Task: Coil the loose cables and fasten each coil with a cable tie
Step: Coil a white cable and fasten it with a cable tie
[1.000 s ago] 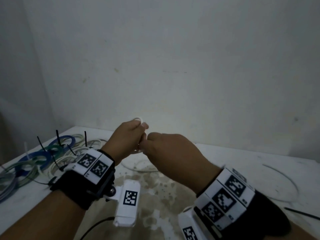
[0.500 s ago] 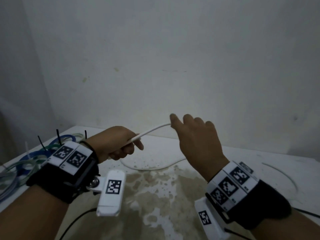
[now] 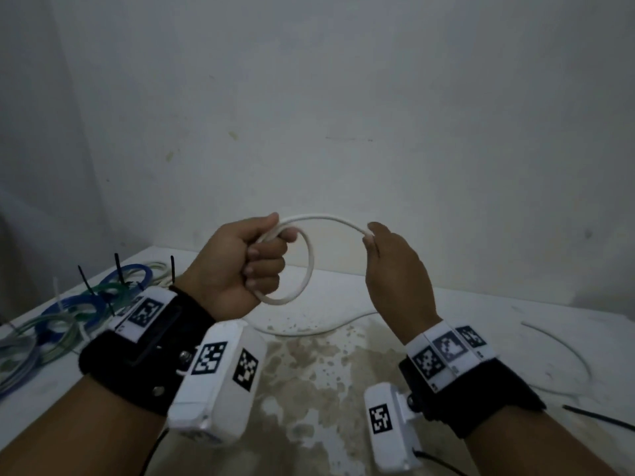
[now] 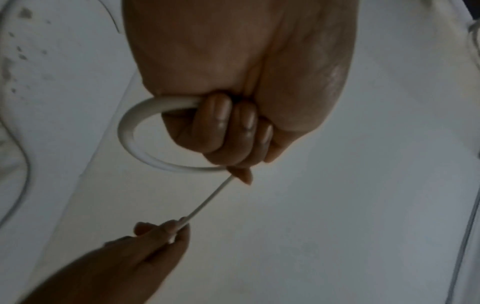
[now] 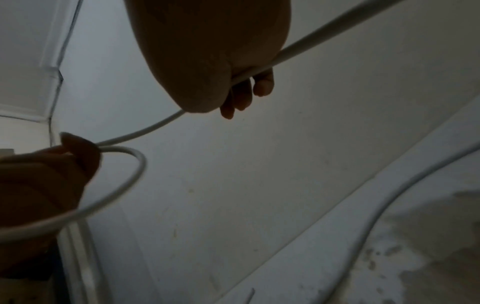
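Observation:
A white cable [image 3: 311, 266] forms one loop held up above the table. My left hand [image 3: 247, 266] grips that loop in a closed fist; the left wrist view shows the loop [image 4: 127, 135] passing under the curled fingers. From the fist the cable arcs right to my right hand [image 3: 395, 269], which pinches it at the fingertips [image 3: 369, 235]. In the right wrist view the cable [image 5: 311, 43] runs through the right hand [image 5: 233, 82] and trails off. The rest of the cable [image 3: 330, 329] lies on the table.
Several tied coils, blue, green and white [image 3: 86, 307], lie at the table's left with black tie tails [image 3: 118, 273] standing up. A loose black cable tie [image 3: 598, 418] lies at the right edge. A white cable arc [image 3: 563, 345] curves across the stained white table [image 3: 309, 389].
The hands parted from a close pinch. The right hand drew cable out to the right; now the left fist has turned up and holds a full loop, with the right hand bringing the cable round.

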{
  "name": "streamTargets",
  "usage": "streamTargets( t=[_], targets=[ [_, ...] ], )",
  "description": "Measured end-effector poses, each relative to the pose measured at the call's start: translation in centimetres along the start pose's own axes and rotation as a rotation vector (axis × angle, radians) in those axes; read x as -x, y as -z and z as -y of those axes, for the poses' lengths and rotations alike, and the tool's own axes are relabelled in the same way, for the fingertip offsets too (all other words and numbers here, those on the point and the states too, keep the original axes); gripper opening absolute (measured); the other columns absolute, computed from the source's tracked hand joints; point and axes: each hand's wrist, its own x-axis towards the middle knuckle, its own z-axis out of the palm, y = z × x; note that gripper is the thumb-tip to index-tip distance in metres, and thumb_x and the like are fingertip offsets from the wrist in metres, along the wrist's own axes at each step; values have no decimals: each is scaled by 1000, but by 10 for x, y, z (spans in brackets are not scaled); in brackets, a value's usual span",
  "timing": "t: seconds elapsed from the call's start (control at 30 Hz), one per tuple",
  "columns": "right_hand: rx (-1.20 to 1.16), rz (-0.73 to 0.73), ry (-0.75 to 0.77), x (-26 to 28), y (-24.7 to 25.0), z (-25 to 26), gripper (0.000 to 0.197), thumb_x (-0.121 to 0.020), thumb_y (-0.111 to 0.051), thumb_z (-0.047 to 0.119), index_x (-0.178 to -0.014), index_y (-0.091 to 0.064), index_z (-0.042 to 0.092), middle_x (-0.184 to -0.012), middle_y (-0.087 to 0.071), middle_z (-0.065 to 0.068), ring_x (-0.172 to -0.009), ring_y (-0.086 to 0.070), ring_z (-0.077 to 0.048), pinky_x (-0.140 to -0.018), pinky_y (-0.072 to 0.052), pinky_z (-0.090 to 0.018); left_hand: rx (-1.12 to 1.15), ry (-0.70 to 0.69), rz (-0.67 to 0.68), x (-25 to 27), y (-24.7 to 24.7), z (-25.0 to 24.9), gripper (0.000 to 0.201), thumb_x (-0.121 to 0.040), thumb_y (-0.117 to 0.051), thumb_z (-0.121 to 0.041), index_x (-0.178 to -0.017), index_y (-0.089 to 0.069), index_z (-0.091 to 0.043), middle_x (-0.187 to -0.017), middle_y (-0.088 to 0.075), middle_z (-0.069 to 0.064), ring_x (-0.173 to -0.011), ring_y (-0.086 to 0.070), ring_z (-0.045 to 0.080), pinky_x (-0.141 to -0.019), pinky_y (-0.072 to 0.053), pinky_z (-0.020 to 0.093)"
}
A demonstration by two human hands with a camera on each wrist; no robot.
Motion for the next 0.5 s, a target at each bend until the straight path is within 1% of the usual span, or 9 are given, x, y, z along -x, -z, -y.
streamTargets(
  t=[0.07, 0.13, 0.2, 0.27, 0.33, 0.37, 0.43, 0.47, 0.5],
  targets=[
    [2, -38, -57, 9, -4, -8, 28, -101, -33, 24, -117, -52, 10, -90, -56, -5, -66, -48, -22, -55, -29, -29, 103, -84, -13, 1, 4, -10, 19, -67, -61, -28, -65, -62, -9, -40, -25, -7, -35, -10, 5, -31, -14, 16],
    [58, -34, -29, 18, -7, -15, 25, -100, -39, 20, -116, -54, 8, -82, -55, -7, -56, -44, -21, -46, -25, -26, 145, -145, -52, 2, 6, -19, 17, -66, -61, -27, -63, -61, -10, -40, -26, -7, -30, -16, 6, -30, -17, 16],
    [102, 38, 22, 25, -10, -17, 22, -96, -50, 14, -115, -60, 7, -70, -53, -6, -46, -36, -15, -41, -12, -16, 106, -178, -135, 0, 6, -22, 25, -84, -51, -28, -69, -59, -10, -42, -27, -8, -30, -22, 6, -32, -17, 16],
    [197, 128, 95, 25, -11, -13, 27, -84, -65, 9, -111, -64, 6, -58, -52, -2, -40, -29, -9, -44, -1, -11, 11, -209, -212, -3, 4, -18, 35, -98, -37, -33, -79, -57, -11, -45, -29, -9, -34, -25, 4, -35, -18, 17],
    [296, 200, 170, 26, -8, -4, 39, -73, -74, 5, -111, -65, 3, -52, -52, 0, -37, -18, -4, -44, 4, -13, -69, -229, -245, -7, 2, -14, 37, -101, -33, -37, -86, -56, -11, -48, -32, -9, -36, -27, 5, -37, -23, 16],
    [325, 273, 187, 27, -4, 2, 40, -75, -71, 5, -114, -62, 2, -54, -54, -1, -39, -15, -4, -42, 2, -16, -97, -232, -257, -8, 2, -12, 38, -101, -33, -37, -87, -56, -11, -47, -32, -9, -36, -27, 5, -36, -24, 16],
    [391, 361, 236, 29, -3, 6, 31, -85, -56, 5, -116, -57, 7, -67, -58, -3, -43, -18, -8, -41, -7, -22, -132, -228, -282, -9, 4, -11, 39, -102, -32, -36, -84, -55, -11, -45, -28, -9, -34, -24, 5, -34, -22, 15],
    [421, 392, 266, 31, -1, 10, 23, -84, -57, 6, -106, -59, 11, -66, -55, -2, -42, -16, -9, -41, -7, -23, -129, -221, -288, -8, 5, -11, 40, -102, -31, -35, -81, -55, -11, -44, -27, -9, -33, -22, 5, -33, -20, 15],
    [462, 431, 266, 32, 5, 18, 18, -76, -65, 7, -92, -63, 14, -60, -50, 0, -41, -9, -8, -41, -3, -23, -110, -213, -285, -8, 7, -10, 40, -101, -30, -33, -79, -54, -10, -44, -26, -9, -32, -21, 5, -34, -18, 15]
  ],
)
